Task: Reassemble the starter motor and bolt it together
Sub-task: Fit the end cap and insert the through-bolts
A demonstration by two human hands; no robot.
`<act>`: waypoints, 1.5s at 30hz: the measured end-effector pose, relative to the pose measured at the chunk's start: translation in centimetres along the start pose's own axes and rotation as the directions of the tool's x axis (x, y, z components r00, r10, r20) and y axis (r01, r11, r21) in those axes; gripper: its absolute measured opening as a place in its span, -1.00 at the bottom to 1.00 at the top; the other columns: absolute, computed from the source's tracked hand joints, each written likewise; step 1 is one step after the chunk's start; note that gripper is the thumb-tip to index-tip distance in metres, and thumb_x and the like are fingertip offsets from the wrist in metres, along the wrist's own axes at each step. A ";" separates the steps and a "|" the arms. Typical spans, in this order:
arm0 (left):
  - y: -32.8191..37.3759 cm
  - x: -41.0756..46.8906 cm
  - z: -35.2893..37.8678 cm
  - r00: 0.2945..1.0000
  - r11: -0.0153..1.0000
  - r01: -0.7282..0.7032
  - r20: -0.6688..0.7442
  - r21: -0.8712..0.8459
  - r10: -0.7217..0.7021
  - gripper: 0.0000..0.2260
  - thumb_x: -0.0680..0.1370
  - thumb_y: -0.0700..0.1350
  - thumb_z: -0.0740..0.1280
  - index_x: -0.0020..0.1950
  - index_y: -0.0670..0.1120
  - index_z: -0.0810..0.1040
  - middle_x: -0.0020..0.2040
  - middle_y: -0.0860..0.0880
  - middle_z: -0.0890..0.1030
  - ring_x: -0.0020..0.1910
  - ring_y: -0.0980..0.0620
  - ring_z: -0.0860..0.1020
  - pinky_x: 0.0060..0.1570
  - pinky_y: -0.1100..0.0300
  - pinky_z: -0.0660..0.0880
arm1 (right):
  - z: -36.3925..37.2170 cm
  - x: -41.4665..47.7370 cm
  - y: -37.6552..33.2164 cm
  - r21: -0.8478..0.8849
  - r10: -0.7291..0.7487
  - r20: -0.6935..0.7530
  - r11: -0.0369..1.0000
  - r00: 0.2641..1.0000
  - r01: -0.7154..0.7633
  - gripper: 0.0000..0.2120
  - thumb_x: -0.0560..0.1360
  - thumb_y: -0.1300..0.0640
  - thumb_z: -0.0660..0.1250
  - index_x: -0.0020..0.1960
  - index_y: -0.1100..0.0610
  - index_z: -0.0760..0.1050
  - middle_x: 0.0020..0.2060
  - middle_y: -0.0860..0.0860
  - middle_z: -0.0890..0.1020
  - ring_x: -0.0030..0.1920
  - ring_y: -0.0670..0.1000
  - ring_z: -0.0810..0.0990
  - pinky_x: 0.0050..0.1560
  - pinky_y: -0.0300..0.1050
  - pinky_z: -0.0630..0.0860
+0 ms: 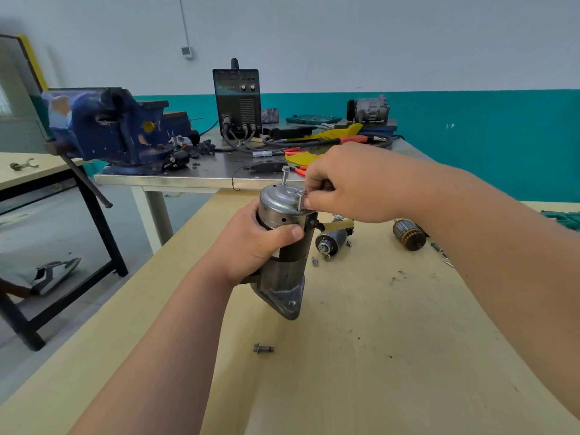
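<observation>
The starter motor (pixel 284 271) stands upright on the wooden table (pixel 376 340), its grey mounting flange at the bottom and its silver end cap (pixel 277 199) on top. My left hand (pixel 257 243) grips the motor's dark body from the left. Two long through bolts stick up out of the cap: the far through bolt (pixel 284 174) stands free, and my right hand (pixel 342 186) pinches the near through bolt (pixel 301 200) at its head.
A loose flange bolt (pixel 263 348) lies on the table in front of the motor. Behind it lie a solenoid (pixel 332 240), small screws (pixel 314 261) and an armature (pixel 409 234). A steel bench behind carries a blue vise (pixel 110 127), a welder (pixel 237 100) and cables.
</observation>
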State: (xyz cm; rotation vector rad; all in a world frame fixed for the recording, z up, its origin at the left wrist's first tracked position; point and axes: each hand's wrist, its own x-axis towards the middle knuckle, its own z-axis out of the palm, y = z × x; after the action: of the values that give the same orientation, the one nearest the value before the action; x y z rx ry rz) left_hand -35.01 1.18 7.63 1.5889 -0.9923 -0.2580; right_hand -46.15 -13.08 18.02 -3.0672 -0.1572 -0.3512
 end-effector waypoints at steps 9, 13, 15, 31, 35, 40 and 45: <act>0.0 -0.1 0.2 1.000 0.999 -0.005 -0.022 -0.040 0.004 -0.47 0.23 0.14 0.47 0.18 0.08 0.55 0.03 0.05 0.69 0.06 0.09 0.63 0.03 0.19 0.54 | 1.0 -0.1 1.1 0.277 0.052 -0.088 0.961 0.995 -0.026 -0.87 0.52 0.02 0.34 -0.20 -0.10 0.54 -0.39 -0.20 0.55 -0.33 -0.33 0.50 -0.40 -0.49 0.36; -0.1 -0.1 0.2 0.999 0.999 -0.007 -0.036 -0.048 0.005 -0.47 0.23 0.15 0.47 0.18 0.08 0.55 0.01 0.07 0.69 0.03 0.11 0.63 -0.04 0.28 0.55 | 1.1 0.0 1.0 0.320 0.053 -0.089 0.947 0.995 -0.021 -0.85 0.53 0.02 0.34 -0.22 -0.12 0.51 -0.41 -0.21 0.57 -0.33 -0.32 0.51 -0.41 -0.48 0.38; -0.1 -0.1 0.2 0.999 0.999 -0.013 -0.042 -0.047 0.011 -0.47 0.23 0.16 0.47 0.18 0.09 0.55 0.00 0.09 0.69 0.02 0.14 0.63 -0.07 0.32 0.53 | 1.0 -0.1 1.0 0.317 0.034 -0.087 0.949 0.996 -0.005 -0.85 0.52 0.03 0.35 -0.20 -0.16 0.50 -0.34 -0.20 0.57 -0.28 -0.33 0.53 -0.36 -0.50 0.40; -0.4 -0.6 0.0 0.996 0.998 -0.012 -0.094 -0.070 0.006 -0.45 0.23 0.13 0.47 0.19 0.04 0.54 -0.07 0.15 0.68 -0.07 0.23 0.62 -0.17 0.36 0.52 | 4.1 -1.9 5.6 0.985 0.415 -0.170 0.099 0.894 0.142 -0.77 0.44 0.13 0.26 -0.36 0.03 0.58 -0.41 -0.01 0.56 -0.41 -0.02 0.55 -0.34 -0.10 0.57; -1.1 -1.0 -0.7 0.986 0.990 -0.011 -0.168 -0.138 -0.012 -0.55 0.37 -0.02 0.41 0.25 -0.06 0.51 -0.08 0.06 0.66 -0.14 0.22 0.63 -0.26 0.35 0.54 | 11.7 -5.0 9.1 0.868 0.642 0.341 -0.495 0.686 0.032 -0.83 0.52 0.30 0.10 -0.14 0.15 0.44 -0.28 0.09 0.57 -0.42 -0.02 0.57 -0.43 -0.20 0.56; -2.1 -0.8 -1.7 0.971 0.976 0.009 -0.230 -0.218 -0.060 -0.53 0.31 0.07 0.44 0.18 -0.01 0.53 -0.13 0.08 0.68 -0.13 0.14 0.65 -0.25 0.23 0.60 | 16.3 -5.9 10.6 0.858 0.662 0.511 -0.362 0.548 -0.364 -0.84 0.53 0.28 0.12 -0.03 0.17 0.47 -0.42 0.01 0.38 -0.50 -0.06 0.32 -0.57 -0.28 0.29; -3.0 -0.6 -2.4 0.977 0.971 -0.002 -0.210 -0.238 -0.050 -0.45 0.23 0.19 0.38 0.14 -0.03 0.56 -0.05 -0.05 0.65 0.00 -0.06 0.63 -0.05 0.00 0.60 | 16.4 -2.5 12.1 0.471 0.711 0.038 0.607 0.702 -0.640 -0.80 0.54 0.11 0.27 0.12 0.07 0.58 -0.02 0.02 0.64 -0.07 0.01 0.57 -0.07 -0.15 0.47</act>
State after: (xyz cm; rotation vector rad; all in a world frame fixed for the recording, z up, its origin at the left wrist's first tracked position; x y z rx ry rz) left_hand -32.44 3.18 5.45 1.3785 -0.7460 -0.2085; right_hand -43.60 -24.32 1.03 -2.3657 0.8112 -0.4147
